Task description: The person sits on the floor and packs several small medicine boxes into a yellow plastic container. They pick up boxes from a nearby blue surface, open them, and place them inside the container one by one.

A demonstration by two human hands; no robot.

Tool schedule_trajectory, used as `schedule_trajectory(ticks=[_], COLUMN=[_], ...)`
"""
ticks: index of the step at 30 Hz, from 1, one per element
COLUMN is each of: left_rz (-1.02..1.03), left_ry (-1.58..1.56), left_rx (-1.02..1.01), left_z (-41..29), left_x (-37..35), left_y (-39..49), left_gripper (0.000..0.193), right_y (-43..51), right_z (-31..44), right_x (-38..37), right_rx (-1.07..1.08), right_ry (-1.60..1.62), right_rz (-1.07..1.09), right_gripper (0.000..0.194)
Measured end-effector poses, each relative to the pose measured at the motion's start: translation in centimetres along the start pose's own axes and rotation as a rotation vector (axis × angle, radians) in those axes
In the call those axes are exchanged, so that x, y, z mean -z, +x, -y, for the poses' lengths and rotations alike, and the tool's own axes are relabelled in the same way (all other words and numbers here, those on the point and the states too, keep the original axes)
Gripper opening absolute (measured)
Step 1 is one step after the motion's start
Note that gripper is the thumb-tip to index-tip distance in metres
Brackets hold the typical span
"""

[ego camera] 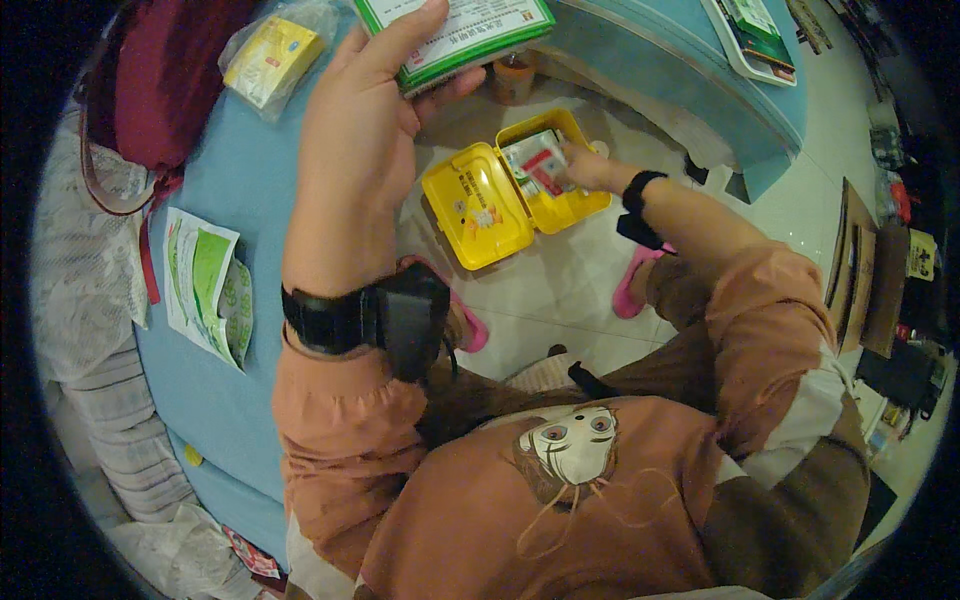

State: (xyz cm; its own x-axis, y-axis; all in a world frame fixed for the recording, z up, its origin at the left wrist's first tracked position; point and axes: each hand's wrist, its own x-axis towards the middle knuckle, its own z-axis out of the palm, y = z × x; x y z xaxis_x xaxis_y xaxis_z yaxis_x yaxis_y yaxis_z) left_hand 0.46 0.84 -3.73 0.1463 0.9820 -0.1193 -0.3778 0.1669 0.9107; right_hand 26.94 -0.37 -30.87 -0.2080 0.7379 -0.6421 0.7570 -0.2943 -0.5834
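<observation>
My left hand [375, 97] is raised at the top of the view, its thumb on top of a green-and-white printed box [465, 37] and its fingers beneath. Lower down, an open yellow plastic case [480, 206] lies on the floor between my feet, its lid folded out to the left. My right hand [585, 166] reaches into the compartment on the right, its fingers on a small red-and-white packet [546, 169]. Other white and green packets lie under that one, partly hidden. A torn green-and-white pouch [199, 281] rests on the blue sofa seat [217, 180].
A yellow box in a clear plastic bag [274, 64] and a dark red bag [161, 75] lie on the sofa. Beyond the case stands an orange-brown container [514, 79]. A white tray [731, 45] holds boxes at upper right. Cardboard [855, 262] stands right.
</observation>
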Motion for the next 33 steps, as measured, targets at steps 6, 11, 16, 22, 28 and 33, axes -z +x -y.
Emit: schedule_trajectory(ticks=[6,11,16,22,28,33], left_rz=[-0.035,-0.036,-0.030,-0.047,-0.015,-0.031], left_ry=[-0.001,0.003,0.015,0.024,0.026,0.010], left_rx=[0.055,0.075,0.095,0.110,0.088,0.035], left_z=[0.1,0.4,0.7,1.2,0.6,-0.1], left_x=[-0.2,-0.1,0.2,-0.3,-0.9,-1.0], left_y=[-0.3,0.1,0.3,-0.1,-0.4,-0.9], left_gripper=[0.033,0.035,0.036,0.035,0.034,0.031], right_y=[5.0,7.9,7.0,5.3,3.0,-1.3], right_z=[-4.1,-7.5,-8.6,-7.7,-5.9,0.0], right_x=[-4.6,-7.8,-8.7,-9.3,-8.2,0.6], right_rx=[0.110,-0.109,0.009,-0.030,0.163,0.122], right_ry=[-0.059,0.213,0.018,-0.250,-0.259,-0.122], right_rz=[0.089,0.107,0.070,0.018,-0.108,0.144], right_gripper=[0.054,0.057,0.059,0.060,0.055,0.053])
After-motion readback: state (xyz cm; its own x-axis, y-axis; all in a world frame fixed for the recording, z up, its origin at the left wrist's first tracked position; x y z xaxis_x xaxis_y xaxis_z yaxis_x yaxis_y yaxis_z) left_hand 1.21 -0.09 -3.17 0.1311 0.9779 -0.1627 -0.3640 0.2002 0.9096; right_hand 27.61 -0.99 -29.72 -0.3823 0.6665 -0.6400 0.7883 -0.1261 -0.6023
